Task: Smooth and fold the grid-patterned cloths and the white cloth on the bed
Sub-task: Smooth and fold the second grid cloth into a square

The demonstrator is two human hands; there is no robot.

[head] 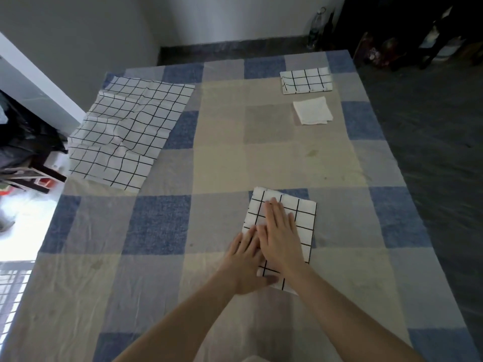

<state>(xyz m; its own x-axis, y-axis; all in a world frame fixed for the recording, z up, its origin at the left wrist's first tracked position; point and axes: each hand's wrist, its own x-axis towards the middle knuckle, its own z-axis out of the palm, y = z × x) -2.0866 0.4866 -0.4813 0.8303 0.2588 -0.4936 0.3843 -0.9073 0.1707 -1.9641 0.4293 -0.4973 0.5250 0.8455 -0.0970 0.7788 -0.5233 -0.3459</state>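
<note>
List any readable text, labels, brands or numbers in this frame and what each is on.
None readable.
The grid-patterned cloths and white cloth carry no print besides the grid lines.
The bottle by the far wall may have a label: too small and blurred to read.
The red items beside the bed: too blurred to tell.

A clear bottle (317, 27) stands on the dark floor (431, 131) against the grey wall (78, 35), far ahead of the grip. Dark furniture (431, 35) fills the far right corner. A black heap (23, 142) lies well left.
</note>
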